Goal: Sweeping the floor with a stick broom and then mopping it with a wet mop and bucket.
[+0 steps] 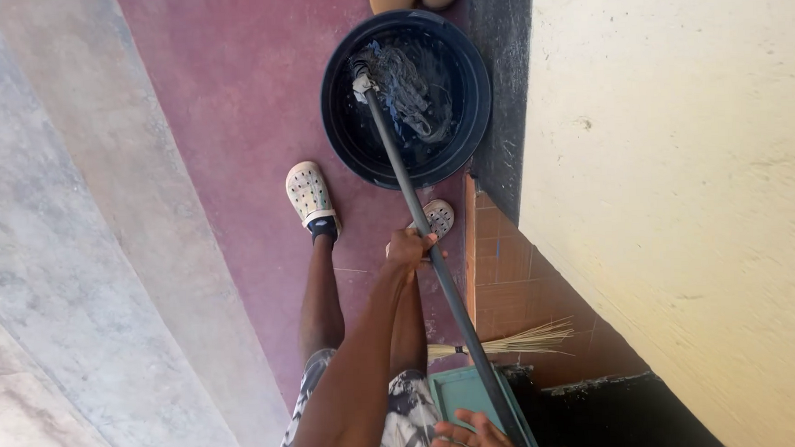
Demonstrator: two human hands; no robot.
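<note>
Left hand (409,248) fingers curled closed, right hand (472,438) fingers spread open

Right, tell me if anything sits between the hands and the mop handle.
Nothing visible does. The left hand already grips the handle midway, and the right hand touches its lower end, while the mop head sits in the bucket.

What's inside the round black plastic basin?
In the round black plastic basin: a grey stringy mop head in shallow water, on a long dark handle gripped by the left hand. The basin floor beneath the strands is hidden.
</note>
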